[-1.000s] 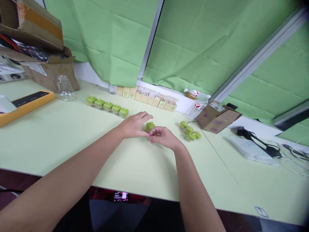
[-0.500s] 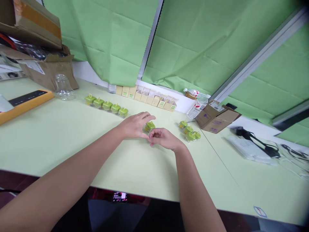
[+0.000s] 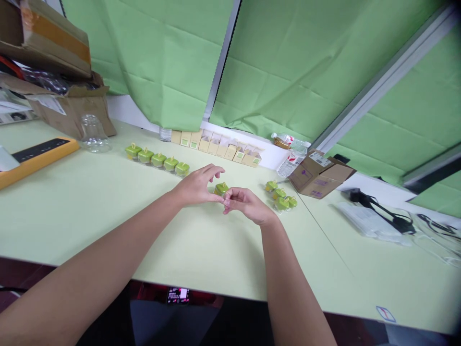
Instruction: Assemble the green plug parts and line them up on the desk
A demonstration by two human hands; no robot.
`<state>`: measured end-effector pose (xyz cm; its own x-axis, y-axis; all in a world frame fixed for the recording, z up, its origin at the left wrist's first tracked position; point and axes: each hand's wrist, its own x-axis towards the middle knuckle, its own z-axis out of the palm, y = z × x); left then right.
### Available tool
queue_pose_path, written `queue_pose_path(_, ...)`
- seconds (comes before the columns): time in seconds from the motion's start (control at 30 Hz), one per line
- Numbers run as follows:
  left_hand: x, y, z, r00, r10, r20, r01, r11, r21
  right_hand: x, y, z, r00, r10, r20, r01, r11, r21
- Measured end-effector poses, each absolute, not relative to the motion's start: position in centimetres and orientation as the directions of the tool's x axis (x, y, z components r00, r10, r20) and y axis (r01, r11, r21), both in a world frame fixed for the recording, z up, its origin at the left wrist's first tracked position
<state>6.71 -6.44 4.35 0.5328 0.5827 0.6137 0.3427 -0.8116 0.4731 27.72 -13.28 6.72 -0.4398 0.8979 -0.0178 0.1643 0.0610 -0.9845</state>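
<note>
A small clear container with a green lid and a looped top (image 3: 221,188) stands on the table just behind my two hands, its lower part partly hidden. My left hand (image 3: 200,185) is beside it on the left, fingers apart and thumb stretched toward the other hand. With fingers and thumb pinched together, my right hand (image 3: 245,204) is in front of the container on the right; what the pinch holds is too small to make out. The left thumb tip meets the right fingertips. Several like containers (image 3: 158,159) form a row at the left, and another group (image 3: 282,203) stands at the right.
Small beige cartons (image 3: 224,148) line the back edge. Plastic bottles (image 3: 288,163) and a cardboard box (image 3: 319,175) are at the back right, near a plastic packet (image 3: 367,221) and cables. A clear jar (image 3: 94,134) and a yellow-edged device (image 3: 39,156) are at left.
My left fingers have drawn back slightly to the left, away from the container's lid. The right hand keeps its pinch. The whole view has shifted slightly.
</note>
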Motion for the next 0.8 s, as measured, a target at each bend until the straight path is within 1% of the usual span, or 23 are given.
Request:
queue_pose_path(0.17, 6.65, -6.48, 4.48, 0.482, 0.555, 0.678, 0.328, -0.832, 0.448, 27.92, -13.45, 7.15, -0.421, 0.906, 0.031, 0.119, 0.089, -0.989)
queue_pose_path(0.3, 6.57, -6.49, 4.55, 0.468, 0.536, 0.702, 0.331, -0.843, 0.424, 27.86, -13.48, 7.33, -0.389, 0.920, 0.044, 0.131, 0.102, -0.986)
queue_pose_path(0.47, 6.47, -6.52, 4.61, 0.499, 0.555, 0.665, 0.355, -0.831, 0.428, 27.93, -13.35, 7.12, -0.377, 0.924, 0.056, 0.173, 0.130, -0.976)
queue_pose_path(0.67, 6.43, -6.71, 4.74, 0.617, 0.565, 0.548, 0.384, -0.824, 0.418, 28.14, -13.23, 6.38, -0.415, 0.909, -0.032, 0.308, 0.107, -0.945)
queue_pose_path(0.73, 6.51, -6.77, 4.73, 0.625, 0.555, 0.548, 0.381, -0.830, 0.407, 27.87, -13.38, 6.49, -0.427, 0.903, -0.043, 0.303, 0.099, -0.948)
queue_pose_path(0.8, 6.64, -6.87, 4.74, 0.604, 0.529, 0.596, 0.367, -0.848, 0.381, 27.45, -13.70, 6.90, -0.429, 0.903, -0.024, 0.281, 0.108, -0.954)
